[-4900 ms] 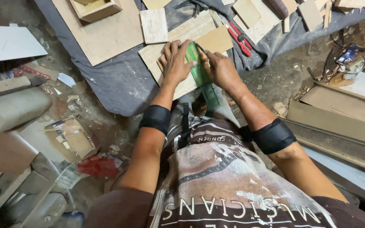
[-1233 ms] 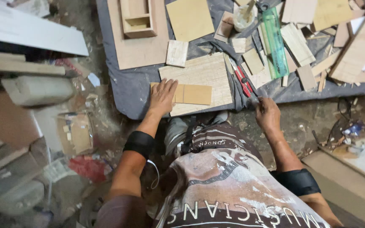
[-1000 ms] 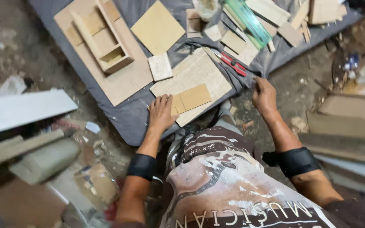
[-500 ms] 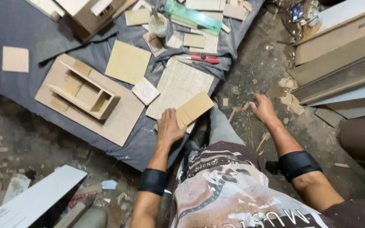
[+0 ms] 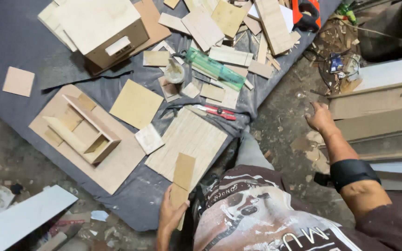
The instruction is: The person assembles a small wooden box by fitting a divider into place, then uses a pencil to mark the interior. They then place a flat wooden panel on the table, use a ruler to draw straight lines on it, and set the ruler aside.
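1. Head view: your left hand point(image 5: 170, 216) grips the lower end of a narrow wooden strip point(image 5: 182, 179), fingers wrapped round its edge; the strip stands tilted, and its upper end overlaps the near corner of a pale striped board point(image 5: 187, 139) lying on the grey cloth point(image 5: 10, 42).
2. Your right hand point(image 5: 321, 118) is held out to the right over the dirt floor point(image 5: 280, 121), fingers loosely curled and pinching nothing. It sits just short of the stacked boards point(image 5: 378, 111) at the right edge.
3. A red-handled cutter point(image 5: 217, 111) lies at the far edge of the striped board, and a green ruler point(image 5: 215, 69) lies beyond it among loose offcuts.
4. To the left, an open wooden frame point(image 5: 82, 132) sits on a brown panel point(image 5: 112, 162), with a tan square sheet point(image 5: 136, 103) beside it.
5. A closed wooden box point(image 5: 105, 28) stands at the top left of the cloth.
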